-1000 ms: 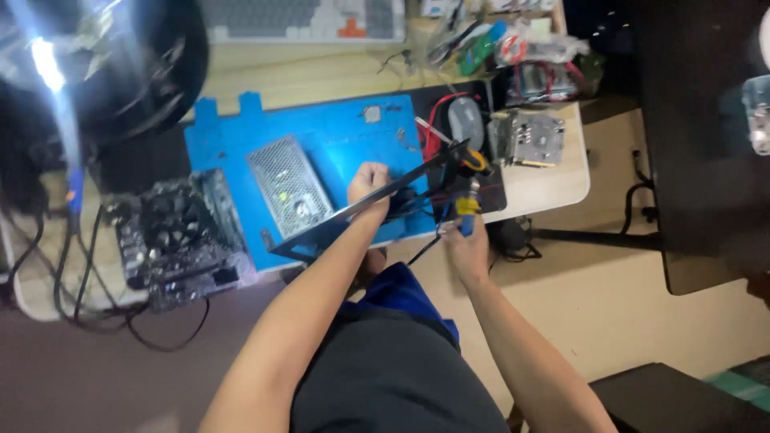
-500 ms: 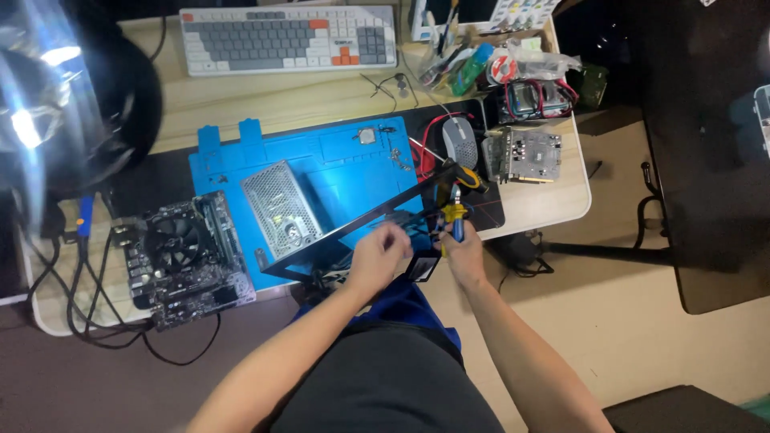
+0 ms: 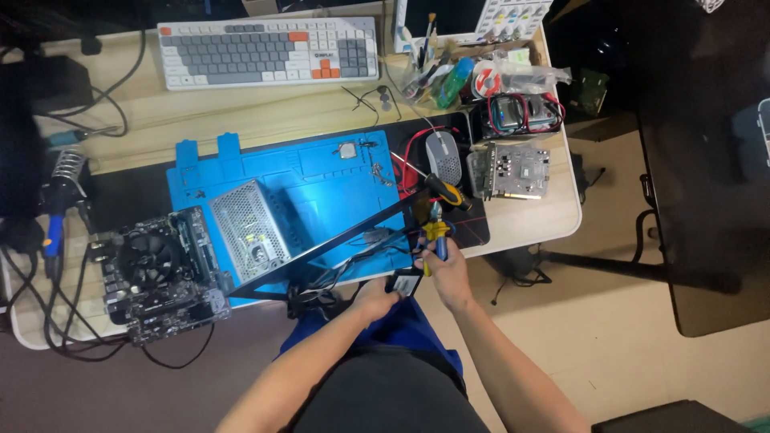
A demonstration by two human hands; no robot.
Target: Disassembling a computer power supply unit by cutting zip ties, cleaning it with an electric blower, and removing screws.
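My right hand [image 3: 446, 269] grips small pliers with yellow and blue handles [image 3: 435, 231] at the front edge of the desk. My left hand [image 3: 377, 297] pinches a small black flat part [image 3: 403, 284] just below the desk edge, touching the right hand. A long black panel [image 3: 321, 244] lies slanted across the blue work mat [image 3: 321, 180], its right end close to the pliers. A silver meshed power supply box [image 3: 249, 227] sits on the mat to the left.
A motherboard with a black fan [image 3: 160, 269] and cables sits at the left. A keyboard [image 3: 269, 50] lies at the back. A mouse [image 3: 443, 156], a screwdriver [image 3: 441, 191], a circuit board [image 3: 512, 170] and tool clutter fill the right. A soldering iron stand [image 3: 68, 172] is far left.
My left hand has dropped from the black panel down to the desk's front edge and now meets the right hand. The view has shifted, showing more of the back of the desk.
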